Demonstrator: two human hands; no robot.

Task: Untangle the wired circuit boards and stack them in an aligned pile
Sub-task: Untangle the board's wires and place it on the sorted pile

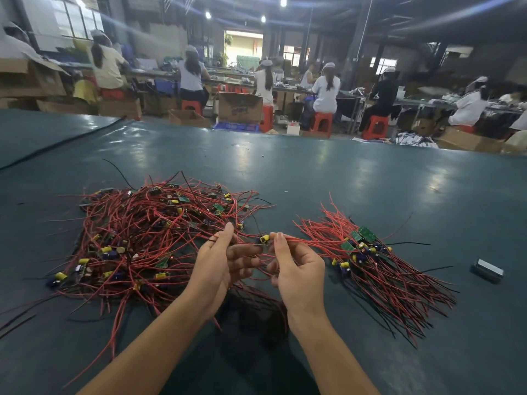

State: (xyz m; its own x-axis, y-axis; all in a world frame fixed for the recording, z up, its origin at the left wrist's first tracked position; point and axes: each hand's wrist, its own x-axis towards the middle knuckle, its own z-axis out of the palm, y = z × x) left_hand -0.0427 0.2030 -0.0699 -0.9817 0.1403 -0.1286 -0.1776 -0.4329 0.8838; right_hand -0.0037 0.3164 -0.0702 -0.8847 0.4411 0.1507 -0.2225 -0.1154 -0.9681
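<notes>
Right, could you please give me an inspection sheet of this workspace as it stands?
Surface: dark green table mat, glossy with reflections.
Job's things: tangled heap of red-wired circuit boards on the left; aligned pile of wired boards on the right; one yellow-capacitor board held between.
Clutter: small grey rectangular block, far right.
Grippers: left hand and right hand both pinch the held board's red wires.
Cables: black cable across the mat's far left.
Surroundings: seated workers, red plastic stools, cardboard boxes.

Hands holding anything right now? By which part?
One wired circuit board, held by its wires: left hand pinches the leads on one side, right hand the red wires on the other.
</notes>
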